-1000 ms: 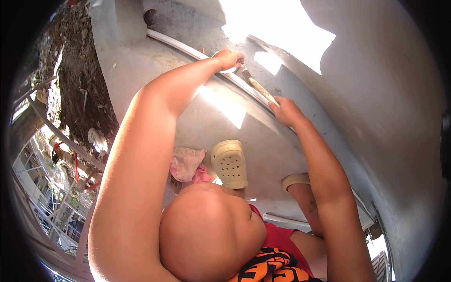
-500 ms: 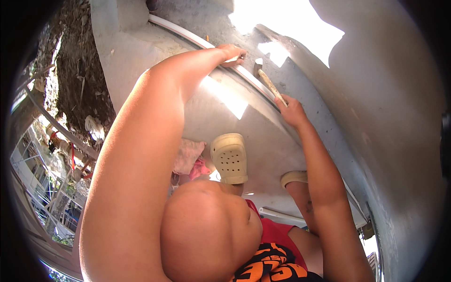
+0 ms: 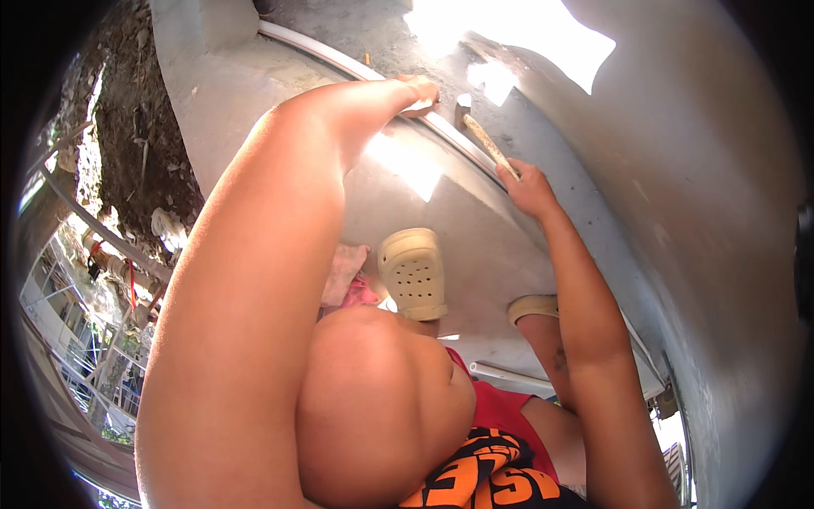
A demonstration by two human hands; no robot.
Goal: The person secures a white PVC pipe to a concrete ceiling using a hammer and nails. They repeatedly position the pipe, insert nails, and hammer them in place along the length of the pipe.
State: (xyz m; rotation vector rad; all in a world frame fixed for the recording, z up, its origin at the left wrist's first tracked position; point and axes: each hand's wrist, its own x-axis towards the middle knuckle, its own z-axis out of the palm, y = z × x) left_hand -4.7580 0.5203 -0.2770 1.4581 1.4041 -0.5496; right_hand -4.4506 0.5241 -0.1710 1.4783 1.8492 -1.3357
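A long white pipe (image 3: 318, 51) curves along the foot of the grey wall, on a pale concrete ledge. My left hand (image 3: 419, 95) is closed over the pipe, its fingertips curled on the wall side; whatever they pinch is too small and hidden to name. Just right of it, my right hand (image 3: 531, 190) grips a hammer (image 3: 485, 137) by its light, worn handle. The hammer's metal head lies close to the wall side of the pipe, apart from my left fingers.
A small orange piece (image 3: 367, 59) stands beside the pipe, left of my left hand. Below are my beige clog (image 3: 413, 273), a pink cloth (image 3: 346, 276) and a loose white pipe (image 3: 513, 373). Rough soil and debris (image 3: 127, 119) lie beyond the ledge's left edge.
The whole view has shifted slightly, so things sit a little higher in it. Both hands and the hammer keep nearly the same places along the pipe.
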